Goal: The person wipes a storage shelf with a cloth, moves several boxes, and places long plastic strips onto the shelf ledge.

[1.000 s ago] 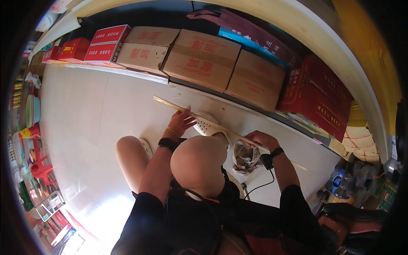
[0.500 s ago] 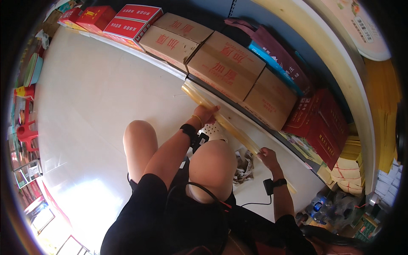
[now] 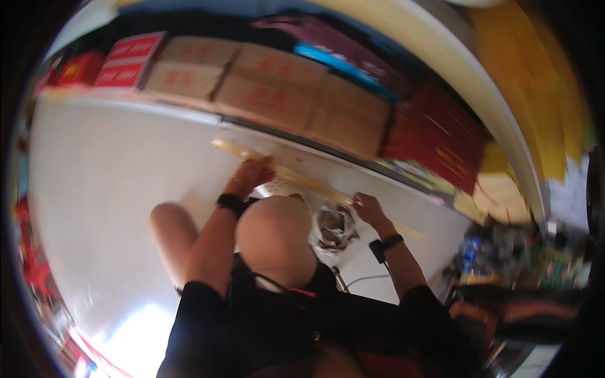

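Across the upper frame, brown cardboard boxes (image 3: pixel 271 88) line the edge of a white floor (image 3: pixel 107 189). Below them, at centre frame, a long pale wooden strip (image 3: pixel 302 179) runs diagonally. Left hand (image 3: pixel 252 175) closes around its upper-left portion; right hand (image 3: pixel 367 208) grips it lower right. A crumpled bag (image 3: pixel 334 228) sits just beneath.
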Demonstrator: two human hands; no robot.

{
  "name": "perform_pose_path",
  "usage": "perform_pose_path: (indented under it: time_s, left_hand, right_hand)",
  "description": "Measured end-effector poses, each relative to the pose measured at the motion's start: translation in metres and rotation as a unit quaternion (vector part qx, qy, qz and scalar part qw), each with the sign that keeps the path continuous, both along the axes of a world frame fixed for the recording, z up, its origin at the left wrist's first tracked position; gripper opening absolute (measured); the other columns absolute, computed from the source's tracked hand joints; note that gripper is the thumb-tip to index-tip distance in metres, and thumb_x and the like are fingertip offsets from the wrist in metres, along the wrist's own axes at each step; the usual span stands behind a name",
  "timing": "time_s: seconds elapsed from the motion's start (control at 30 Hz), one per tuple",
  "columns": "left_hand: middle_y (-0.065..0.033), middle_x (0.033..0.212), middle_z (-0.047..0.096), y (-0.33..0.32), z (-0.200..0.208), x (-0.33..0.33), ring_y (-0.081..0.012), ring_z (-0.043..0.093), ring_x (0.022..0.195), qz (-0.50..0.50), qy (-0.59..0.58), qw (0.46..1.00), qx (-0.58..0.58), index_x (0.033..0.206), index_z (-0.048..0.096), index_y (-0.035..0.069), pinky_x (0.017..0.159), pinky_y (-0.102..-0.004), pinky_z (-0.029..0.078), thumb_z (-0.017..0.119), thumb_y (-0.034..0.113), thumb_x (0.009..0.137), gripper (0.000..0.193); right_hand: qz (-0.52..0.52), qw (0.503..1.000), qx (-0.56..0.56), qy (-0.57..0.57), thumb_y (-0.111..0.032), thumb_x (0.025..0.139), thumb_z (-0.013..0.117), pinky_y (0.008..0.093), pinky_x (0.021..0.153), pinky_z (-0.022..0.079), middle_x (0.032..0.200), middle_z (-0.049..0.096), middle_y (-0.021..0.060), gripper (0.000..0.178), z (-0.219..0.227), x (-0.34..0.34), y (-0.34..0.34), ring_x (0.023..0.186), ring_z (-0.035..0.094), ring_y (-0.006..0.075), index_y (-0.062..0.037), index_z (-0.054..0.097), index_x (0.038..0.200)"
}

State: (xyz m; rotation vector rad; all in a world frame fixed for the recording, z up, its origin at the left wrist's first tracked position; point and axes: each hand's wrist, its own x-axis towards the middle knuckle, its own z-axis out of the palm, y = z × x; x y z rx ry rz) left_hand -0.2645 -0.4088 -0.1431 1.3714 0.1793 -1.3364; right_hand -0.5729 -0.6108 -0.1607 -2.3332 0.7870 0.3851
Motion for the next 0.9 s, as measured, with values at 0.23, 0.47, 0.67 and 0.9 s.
perform_pose_path:
  time_s: [0.23,0.47,0.67,0.9]
  left_hand:
    - [-0.0054,0.07,0.059,-0.007,-0.002,-0.001,-0.0157,0.057,0.063,0.011,0.044,0.999,-0.023,0.084,0.057,0.005,0.061,-0.0272,0.05,0.059,0.027,0.082,0.022]
    - [-0.0029,0.078,0.06,-0.007,0.07,-0.017,-0.0122,0.055,0.078,0.057,0.005,0.996,0.064,0.086,0.058,0.012,0.068,-0.0233,0.045,0.07,0.028,0.071,0.025]
    - [-0.0037,0.075,0.059,-0.006,0.107,-0.033,-0.013,0.054,0.069,0.079,0.0,0.99,0.12,0.082,0.058,0.009,0.061,-0.0258,0.044,0.071,0.037,0.069,0.033]
    - [-0.0031,0.079,0.059,0.007,0.06,-0.007,-0.0126,0.055,0.077,0.04,0.053,0.99,0.123,0.085,0.056,0.01,0.067,-0.0261,0.045,0.066,0.037,0.075,0.03]
  right_hand:
    - [-0.042,0.995,-0.084,-0.038,-0.015,0.071,0.053,0.0432,0.065,0.046,0.075,0.058,0.0138,0.011,0.006,-0.006,0.017,0.075,0.057,0.033,-0.0071,0.053,0.078]
    - [-0.058,0.988,-0.138,-0.048,-0.011,0.069,0.054,0.0413,0.071,0.041,0.08,0.059,0.0102,0.012,0.028,0.008,0.029,0.078,0.058,0.0276,-0.0065,0.053,0.08]
    - [-0.061,0.991,-0.115,-0.037,-0.013,0.069,0.057,0.0413,0.071,0.041,0.08,0.058,0.0091,0.015,0.034,0.015,0.027,0.079,0.058,0.0276,-0.0088,0.055,0.084]
    - [-0.027,0.99,-0.133,-0.033,-0.014,0.071,0.057,0.0394,0.069,0.042,0.079,0.058,0.0087,0.012,0.041,0.015,0.026,0.078,0.057,0.0275,-0.0098,0.055,0.082]
